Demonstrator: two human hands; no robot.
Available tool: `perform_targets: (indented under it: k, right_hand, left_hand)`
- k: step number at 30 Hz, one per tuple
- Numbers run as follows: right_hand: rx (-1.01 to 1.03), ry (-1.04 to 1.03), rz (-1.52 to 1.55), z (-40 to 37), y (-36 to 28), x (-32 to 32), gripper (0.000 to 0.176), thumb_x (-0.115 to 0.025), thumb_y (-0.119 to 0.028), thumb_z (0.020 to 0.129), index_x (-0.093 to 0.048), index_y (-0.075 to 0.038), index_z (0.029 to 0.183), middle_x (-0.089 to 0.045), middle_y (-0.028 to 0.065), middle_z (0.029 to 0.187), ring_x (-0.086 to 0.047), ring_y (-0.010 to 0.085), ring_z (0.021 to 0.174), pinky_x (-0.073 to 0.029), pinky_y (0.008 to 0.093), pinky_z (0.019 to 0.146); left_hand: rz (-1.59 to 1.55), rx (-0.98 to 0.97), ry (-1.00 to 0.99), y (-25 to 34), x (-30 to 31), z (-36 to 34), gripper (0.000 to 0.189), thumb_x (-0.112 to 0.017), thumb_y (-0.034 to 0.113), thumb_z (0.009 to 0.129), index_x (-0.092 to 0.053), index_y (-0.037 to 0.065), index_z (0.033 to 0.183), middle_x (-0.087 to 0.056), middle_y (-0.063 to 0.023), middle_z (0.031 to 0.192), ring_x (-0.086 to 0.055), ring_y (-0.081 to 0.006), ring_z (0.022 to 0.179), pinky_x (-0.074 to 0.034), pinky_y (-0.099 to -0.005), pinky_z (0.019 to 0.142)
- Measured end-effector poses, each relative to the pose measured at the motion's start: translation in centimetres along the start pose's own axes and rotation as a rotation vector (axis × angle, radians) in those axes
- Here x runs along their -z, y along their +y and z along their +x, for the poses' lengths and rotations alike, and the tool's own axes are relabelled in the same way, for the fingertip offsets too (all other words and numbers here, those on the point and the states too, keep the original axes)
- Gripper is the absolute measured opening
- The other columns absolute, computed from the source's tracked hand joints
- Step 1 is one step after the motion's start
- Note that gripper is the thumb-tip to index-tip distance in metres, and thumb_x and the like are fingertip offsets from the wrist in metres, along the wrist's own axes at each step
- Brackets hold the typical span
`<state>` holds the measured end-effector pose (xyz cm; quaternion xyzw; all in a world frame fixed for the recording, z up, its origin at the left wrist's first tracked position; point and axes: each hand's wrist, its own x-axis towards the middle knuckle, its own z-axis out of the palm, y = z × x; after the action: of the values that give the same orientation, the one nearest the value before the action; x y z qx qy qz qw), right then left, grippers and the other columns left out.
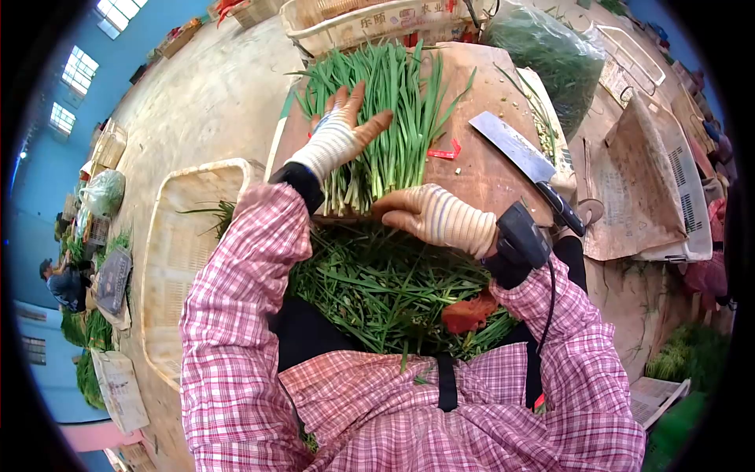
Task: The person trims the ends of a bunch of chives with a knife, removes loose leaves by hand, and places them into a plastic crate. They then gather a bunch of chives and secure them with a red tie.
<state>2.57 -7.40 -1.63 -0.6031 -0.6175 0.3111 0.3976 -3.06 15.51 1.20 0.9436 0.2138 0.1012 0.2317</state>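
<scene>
A broad bunch of garlic chives (393, 102) lies on a brown board (491, 193), green leaves pointing away and pale stem ends toward me. My left hand (342, 134), in a striped knit glove, rests with spread fingers over the left side of the leaves. At the stem ends is my right hand (436, 218), gloved alike, its fingers stretched out flat against the near edge of the bunch. To the right lies a cleaver (515, 148) with a black handle. A short red strip (446, 150) sits beside the bunch.
Loose green leaves (377, 287) pile up below the board, with an orange-red piece (469, 312) on them. A pale plastic crate (169, 267) stands at left, another crate (377, 25) beyond the board. A clear bag of greens (546, 59) is at back right. Another person (67, 283) sits far left.
</scene>
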Motion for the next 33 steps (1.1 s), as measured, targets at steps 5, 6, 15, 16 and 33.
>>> perform_targets:
  k: [5,6,15,16,33]
  right_hand:
    - [0.116,0.079,-0.069,0.1,0.9,-1.6,0.034,-0.066,-0.027,0.095,-0.068,-0.001,0.117,-0.072,0.0217,0.105,-0.069,0.038,0.1,-0.055,0.0421,0.087]
    - [0.113,0.056,-0.059,0.2,0.4,-1.3,0.034,-0.066,-0.027,0.095,-0.069,-0.001,0.116,-0.072,0.0214,0.104,-0.07,0.0373,0.099,-0.055,0.0421,0.087]
    - [-0.45,0.681,0.078,2.2,3.5,4.9,0.033,-0.073,-0.028,0.09,-0.072,0.001,0.105,-0.075,0.0131,0.091,-0.071,0.0207,0.084,-0.055,0.0354,0.076]
    - [-0.443,0.621,0.113,2.6,3.7,4.9,0.032,-0.073,-0.027,0.09,-0.072,0.001,0.104,-0.075,0.0116,0.09,-0.07,0.0195,0.083,-0.055,0.0348,0.075]
    - [-0.312,0.462,-0.305,3.2,0.5,1.8,0.027,-0.069,-0.025,0.089,-0.075,0.0,0.1,-0.073,0.0133,0.077,-0.068,0.0151,0.068,-0.054,0.034,0.064]
  left_hand:
    - [-0.032,0.04,0.023,-2.2,0.9,-1.8,0.074,-0.053,0.06,0.098,-0.039,0.017,0.156,-0.018,-0.0253,0.165,-0.015,-0.0401,0.154,-0.017,-0.0502,0.123]
    - [-0.061,0.041,0.014,-1.9,0.9,-2.1,0.068,-0.055,0.055,0.099,-0.042,0.017,0.155,-0.017,-0.0255,0.166,-0.015,-0.0398,0.155,-0.02,-0.0457,0.123]
    - [-0.009,-0.292,-0.075,2.1,-0.4,-0.9,0.042,-0.05,0.037,0.106,-0.057,0.021,0.144,-0.024,-0.0166,0.166,-0.014,-0.0386,0.155,-0.019,-0.0492,0.123]
    - [0.005,-0.275,-0.126,2.4,-1.3,-0.5,0.042,-0.05,0.038,0.106,-0.057,0.022,0.143,-0.024,-0.0155,0.167,-0.013,-0.0378,0.155,-0.017,-0.0509,0.123]
    - [-0.18,-0.247,-0.418,-1.0,-2.1,0.0,0.056,-0.035,0.057,0.106,-0.04,0.032,0.155,-0.018,-0.0057,0.17,0.001,-0.0367,0.157,0.002,-0.0577,0.122]
